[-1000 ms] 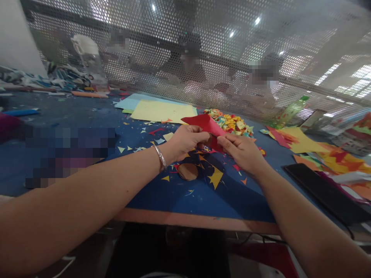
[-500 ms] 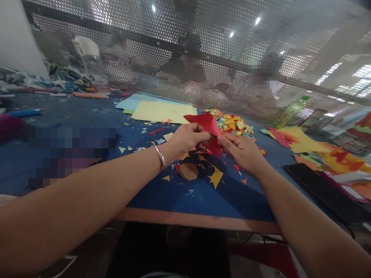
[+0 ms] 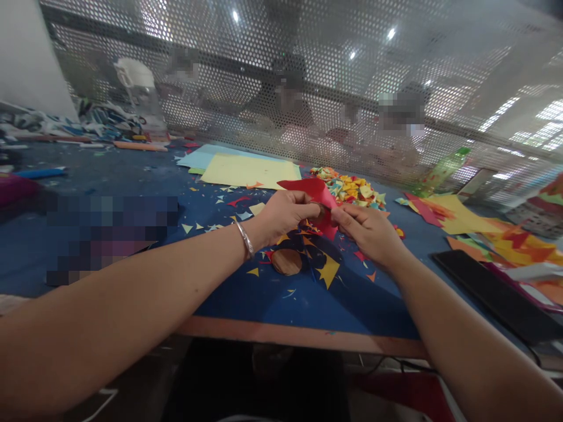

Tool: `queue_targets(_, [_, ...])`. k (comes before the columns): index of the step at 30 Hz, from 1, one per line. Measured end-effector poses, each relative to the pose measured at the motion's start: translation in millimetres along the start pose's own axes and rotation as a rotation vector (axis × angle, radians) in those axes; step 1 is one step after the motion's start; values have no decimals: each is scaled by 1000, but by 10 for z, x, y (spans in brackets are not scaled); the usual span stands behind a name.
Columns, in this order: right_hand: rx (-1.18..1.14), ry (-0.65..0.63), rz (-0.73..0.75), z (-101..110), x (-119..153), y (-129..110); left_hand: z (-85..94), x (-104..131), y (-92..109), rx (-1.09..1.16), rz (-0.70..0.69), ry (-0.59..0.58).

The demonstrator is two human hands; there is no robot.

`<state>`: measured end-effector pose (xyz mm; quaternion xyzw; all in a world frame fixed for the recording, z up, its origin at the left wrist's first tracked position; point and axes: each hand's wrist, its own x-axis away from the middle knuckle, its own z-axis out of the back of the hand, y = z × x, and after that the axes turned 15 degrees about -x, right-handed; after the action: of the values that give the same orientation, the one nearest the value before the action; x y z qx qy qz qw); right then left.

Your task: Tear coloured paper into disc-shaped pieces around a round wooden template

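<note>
A curled sheet of red paper (image 3: 313, 189) is held up above the table, between my two hands. My left hand (image 3: 295, 212), with a silver bangle at the wrist, is closed on the sheet, thumb pressed over it. By that thumb shows a small brownish rounded edge, too little to name. My right hand (image 3: 359, 225) pinches the sheet's right side with thumb and fingers; whether it holds anything else is hidden. Below them a round wooden disc (image 3: 287, 262) lies on the blue tabletop (image 3: 264, 302). Yellow paper scraps (image 3: 329, 271) are strewn around it.
Behind the hands are a pile of small coloured paper pieces (image 3: 352, 189) and pale yellow sheets (image 3: 250, 170). A dark phone-like slab (image 3: 488, 290) and coloured paper (image 3: 470, 214) lie right. A clear bottle (image 3: 149, 108) stands back left before a perforated screen (image 3: 246, 76).
The red sheet's upper edge sits slightly lower and its fold has tilted a little. Both hands keep their hold, almost in the same place. The whole view has shifted slightly.
</note>
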<state>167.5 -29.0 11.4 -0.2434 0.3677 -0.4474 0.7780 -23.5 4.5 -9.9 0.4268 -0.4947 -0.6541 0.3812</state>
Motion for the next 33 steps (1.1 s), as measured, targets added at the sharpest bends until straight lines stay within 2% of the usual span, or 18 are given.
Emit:
queue_targets(6, [-42, 12, 18, -8, -4, 0, -1, 21, 36, -3, 1, 11])
queue_targets(15, [25, 5, 59, 0, 2, -13, 7, 16, -2, -134, -57, 16])
queue_targets(22, [30, 1, 62, -8, 0, -20, 14, 43, 55, -229, -78, 35])
queue_targets(27, [6, -34, 49, -7, 2, -14, 5, 66, 80, -215, -72, -1])
queue_targets(33, [11, -8, 60, -8, 9, -27, 5, 54, 53, -186, -66, 12])
